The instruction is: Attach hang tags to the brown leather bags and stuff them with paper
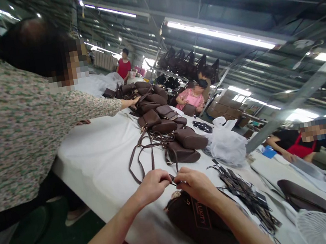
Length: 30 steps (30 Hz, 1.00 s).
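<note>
A dark brown handbag (181,222) lies on the white-covered table right in front of me, with a dark hang tag (201,215) lettered "LUXITY" against its side. Just above its top edge, my left hand (154,186) and my right hand (195,182) are close together, fingers pinched. A thin dark strap (172,180) runs between their fingertips; its ends are hidden by the fingers. My right forearm passes in front of part of the bag. Beyond my hands, several brown handbags (183,154) with long straps are heaped along the table (99,148).
To the right lie a pile of dark tags with cords (245,195), a white plastic bag (227,145), a brown bag piece (301,197) and a white basket (319,229). A co-worker in a patterned top (21,128) reaches across from the left. Other people work farther back.
</note>
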Each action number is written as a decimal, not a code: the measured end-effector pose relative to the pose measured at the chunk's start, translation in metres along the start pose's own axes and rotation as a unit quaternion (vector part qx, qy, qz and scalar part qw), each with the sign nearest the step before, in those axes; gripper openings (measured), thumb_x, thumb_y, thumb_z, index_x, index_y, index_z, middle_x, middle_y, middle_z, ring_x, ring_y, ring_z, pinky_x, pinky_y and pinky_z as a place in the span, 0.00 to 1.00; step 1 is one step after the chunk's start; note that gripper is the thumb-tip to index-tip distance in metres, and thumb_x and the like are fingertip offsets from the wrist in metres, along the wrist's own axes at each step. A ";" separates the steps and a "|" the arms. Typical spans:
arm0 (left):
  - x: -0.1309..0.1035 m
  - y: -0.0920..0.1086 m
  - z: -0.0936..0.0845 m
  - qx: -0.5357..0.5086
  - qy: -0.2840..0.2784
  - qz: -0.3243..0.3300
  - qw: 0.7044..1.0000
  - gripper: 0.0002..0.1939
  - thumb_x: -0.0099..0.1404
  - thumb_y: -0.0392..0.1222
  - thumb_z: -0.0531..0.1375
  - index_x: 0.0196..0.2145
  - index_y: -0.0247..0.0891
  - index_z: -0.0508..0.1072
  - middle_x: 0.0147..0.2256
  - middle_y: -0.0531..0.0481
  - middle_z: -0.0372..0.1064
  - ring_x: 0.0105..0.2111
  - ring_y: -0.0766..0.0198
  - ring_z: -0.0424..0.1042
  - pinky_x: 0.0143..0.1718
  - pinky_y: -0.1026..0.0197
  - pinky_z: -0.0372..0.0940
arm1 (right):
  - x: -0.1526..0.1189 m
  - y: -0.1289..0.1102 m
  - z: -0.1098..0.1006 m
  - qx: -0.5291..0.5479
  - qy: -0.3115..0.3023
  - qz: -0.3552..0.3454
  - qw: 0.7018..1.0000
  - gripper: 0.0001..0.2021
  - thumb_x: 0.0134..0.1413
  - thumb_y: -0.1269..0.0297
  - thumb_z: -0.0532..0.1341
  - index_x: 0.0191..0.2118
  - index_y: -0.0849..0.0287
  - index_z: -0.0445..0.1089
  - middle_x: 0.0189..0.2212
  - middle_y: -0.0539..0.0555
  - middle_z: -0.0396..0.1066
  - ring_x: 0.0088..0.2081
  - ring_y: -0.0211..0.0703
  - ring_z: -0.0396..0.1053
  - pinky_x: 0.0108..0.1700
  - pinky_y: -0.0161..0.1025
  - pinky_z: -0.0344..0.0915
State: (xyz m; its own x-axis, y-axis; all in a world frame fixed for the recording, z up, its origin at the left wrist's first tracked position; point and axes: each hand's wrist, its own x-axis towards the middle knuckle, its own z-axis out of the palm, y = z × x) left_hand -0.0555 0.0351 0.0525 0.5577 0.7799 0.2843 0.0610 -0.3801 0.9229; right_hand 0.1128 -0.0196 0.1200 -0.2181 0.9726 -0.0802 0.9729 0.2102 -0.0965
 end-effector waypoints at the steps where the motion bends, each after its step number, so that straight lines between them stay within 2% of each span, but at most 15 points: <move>1: 0.000 0.004 0.001 0.007 0.010 0.009 1.000 0.11 0.55 0.33 0.55 0.26 0.39 0.78 0.28 0.50 0.73 0.31 0.60 0.69 0.35 0.62 0.59 | 0.001 -0.001 0.002 -0.003 0.006 0.001 1.000 0.08 0.57 0.69 0.60 0.39 0.52 0.76 0.37 0.50 0.71 0.39 0.39 0.70 0.40 0.33 0.59; 4: 0.002 0.009 0.007 0.001 0.045 0.036 0.998 0.09 0.56 0.33 0.55 0.25 0.39 0.75 0.28 0.50 0.70 0.31 0.61 0.68 0.35 0.62 0.59 | 0.001 -0.001 0.006 -0.009 0.025 0.006 1.000 0.06 0.57 0.68 0.60 0.36 0.54 0.76 0.34 0.50 0.72 0.37 0.38 0.70 0.37 0.33 0.59; 6: 0.002 0.006 0.012 -0.042 0.071 0.038 0.996 0.07 0.55 0.32 0.56 0.27 0.39 0.74 0.27 0.51 0.68 0.31 0.63 0.66 0.34 0.63 0.59 | 0.000 0.001 0.007 -0.005 0.034 0.009 0.999 0.06 0.57 0.68 0.60 0.34 0.55 0.76 0.33 0.50 0.72 0.36 0.38 0.70 0.37 0.32 0.59; 10: 0.001 -0.009 0.028 -0.190 0.091 -0.039 0.977 0.11 0.49 0.31 0.58 0.33 0.38 0.69 0.27 0.54 0.66 0.26 0.67 0.65 0.29 0.65 0.60 | -0.001 0.007 0.008 0.019 0.050 0.010 0.999 0.06 0.57 0.67 0.60 0.33 0.56 0.76 0.32 0.51 0.72 0.35 0.38 0.70 0.38 0.32 0.59; 12: -0.001 -0.014 0.036 -0.263 0.085 -0.085 0.957 0.10 0.46 0.33 0.60 0.30 0.37 0.68 0.27 0.55 0.65 0.25 0.68 0.65 0.27 0.65 0.61 | -0.002 0.010 0.008 0.025 0.054 0.011 0.998 0.07 0.58 0.67 0.60 0.33 0.57 0.76 0.32 0.51 0.72 0.35 0.38 0.70 0.38 0.33 0.60; 15: -0.002 -0.016 0.046 -0.329 0.090 -0.109 0.933 0.08 0.46 0.36 0.62 0.27 0.36 0.69 0.25 0.54 0.67 0.24 0.67 0.66 0.28 0.63 0.64 | -0.002 0.012 0.009 0.022 0.055 0.014 0.998 0.07 0.58 0.67 0.60 0.32 0.57 0.75 0.31 0.51 0.72 0.35 0.38 0.70 0.38 0.33 0.59; 20: 0.001 -0.011 0.053 -0.324 0.122 -0.115 0.931 0.06 0.48 0.40 0.61 0.24 0.35 0.73 0.21 0.51 0.68 0.23 0.66 0.68 0.29 0.62 0.66 | -0.002 0.012 0.010 0.018 0.051 0.017 0.998 0.08 0.58 0.67 0.59 0.31 0.57 0.75 0.31 0.50 0.71 0.35 0.37 0.69 0.37 0.32 0.59; 30: 0.003 -0.014 0.052 -0.305 0.125 -0.113 0.937 0.06 0.49 0.39 0.60 0.26 0.34 0.74 0.21 0.52 0.69 0.22 0.66 0.70 0.28 0.63 0.68 | -0.004 0.014 0.013 0.050 0.075 -0.005 0.996 0.08 0.58 0.69 0.59 0.30 0.59 0.74 0.29 0.51 0.70 0.34 0.37 0.68 0.38 0.32 0.60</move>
State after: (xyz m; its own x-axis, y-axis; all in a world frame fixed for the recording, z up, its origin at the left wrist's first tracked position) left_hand -0.0116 0.0168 0.0264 0.3706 0.9277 0.0459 -0.3736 0.1036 0.9218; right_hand 0.1263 -0.0216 0.1065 -0.2068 0.9759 0.0698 0.9566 0.2167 -0.1950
